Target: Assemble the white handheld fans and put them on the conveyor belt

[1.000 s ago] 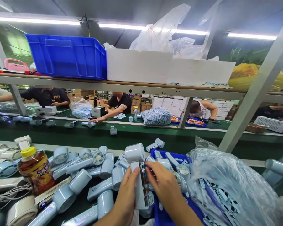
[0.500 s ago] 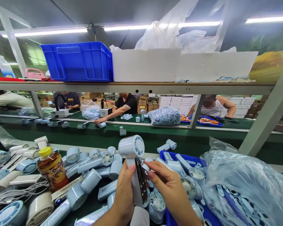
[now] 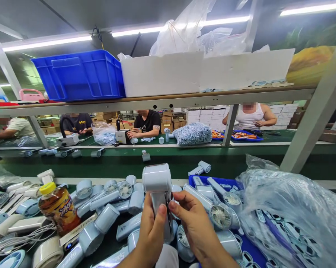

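Note:
I hold a white handheld fan upright at the bottom centre. My left hand is wrapped round its handle from the left. My right hand pinches the handle's right side near the top, where the open side with a dark circuit board shows only as a thin edge. Around them lie several more white and pale blue handheld fans on the green bench.
A bottle of brown tea with a yellow cap lies at the left. A blue tray of fans and a clear plastic bag sit at the right. A shelf carries a blue crate. Other people work across the green conveyor.
The fan has turned in my hands, so its grille and circuit board face away more. My right fingers have closed in on the handle's upper part. The view shifted slightly.

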Tool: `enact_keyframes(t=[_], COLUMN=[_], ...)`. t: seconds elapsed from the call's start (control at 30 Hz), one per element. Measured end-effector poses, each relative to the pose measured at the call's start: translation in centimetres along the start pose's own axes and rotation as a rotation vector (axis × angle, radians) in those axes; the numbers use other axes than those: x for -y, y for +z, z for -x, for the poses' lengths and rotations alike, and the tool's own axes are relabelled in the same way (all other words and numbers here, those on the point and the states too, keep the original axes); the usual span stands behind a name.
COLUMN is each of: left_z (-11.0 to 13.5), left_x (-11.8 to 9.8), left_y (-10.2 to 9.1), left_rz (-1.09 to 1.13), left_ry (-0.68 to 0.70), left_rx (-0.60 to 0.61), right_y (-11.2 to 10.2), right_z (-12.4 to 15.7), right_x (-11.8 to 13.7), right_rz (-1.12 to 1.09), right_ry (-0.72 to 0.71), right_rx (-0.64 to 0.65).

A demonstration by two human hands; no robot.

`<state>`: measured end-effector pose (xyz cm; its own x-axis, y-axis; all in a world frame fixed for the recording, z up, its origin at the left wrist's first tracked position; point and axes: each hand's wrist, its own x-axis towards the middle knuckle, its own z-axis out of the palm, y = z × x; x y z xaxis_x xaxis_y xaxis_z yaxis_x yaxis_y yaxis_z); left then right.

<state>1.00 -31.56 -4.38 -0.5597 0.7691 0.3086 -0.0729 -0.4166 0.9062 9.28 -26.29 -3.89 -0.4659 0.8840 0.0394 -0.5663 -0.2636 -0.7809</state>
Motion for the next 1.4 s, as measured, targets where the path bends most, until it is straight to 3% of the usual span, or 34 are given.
enact_keyframes(t=[0.23, 0.37, 0.53, 0.7, 0.87, 0.97, 1.07, 1.13, 1.27, 1.4], left_z=[-0.2, -0.3, -0.1, 0.0, -0.3, -1.0, -1.7, -2.0, -1.5, -0.2], left_x=[-0.5, -0.5, -0.2, -0.9, -2.2, -2.9, -3.4, -3.6, -3.6, -3.6], left_y=[-0.2, -0.4, -0.2, -0.4, -0.9, -1.3, -2.0, -2.4, -1.8, -0.4], left_rz=[-0.081, -0.087, -0.109, -0.031, -0.055, -0.151, -0.379, -0.447, -0.416, -0.262], left_ry=[0.097, 0.055, 0.168, 0.016, -0.149, -0.118, 0.023, 0.093, 0.120, 0.109], left_rx=[-0.030, 0.059, 0.073, 0.224, 0.413, 0.391, 0.369, 0.362, 0.345, 0.174], right_y=[-0.1, -0.1, -0.2, -0.7, -1.7, -2.4, -3.1, -3.4, -3.5, -2.7], right_z=[0.2, 0.1, 0.1, -0.2, -0.9, -0.8, -0.8, -0.8, -0.4, 0.2], right_x=[0.3, 0.2, -0.5, -0.6, -0.3, -0.1, 0.5, 1.0, 1.9, 1.8], right_rz=[0.108, 0.062, -0.007, 0.050, 0.359, 0.516, 0.691, 0.750, 0.778, 0.637], right_ry=[-0.062, -0.015, 0.023, 0.039, -0.260, -0.318, -0.338, -0.352, -0.303, -0.188], right_rx=[0.055, 0.047, 0.055, 0.212, 0.398, 0.350, 0.203, 0.188, 0.297, 0.274])
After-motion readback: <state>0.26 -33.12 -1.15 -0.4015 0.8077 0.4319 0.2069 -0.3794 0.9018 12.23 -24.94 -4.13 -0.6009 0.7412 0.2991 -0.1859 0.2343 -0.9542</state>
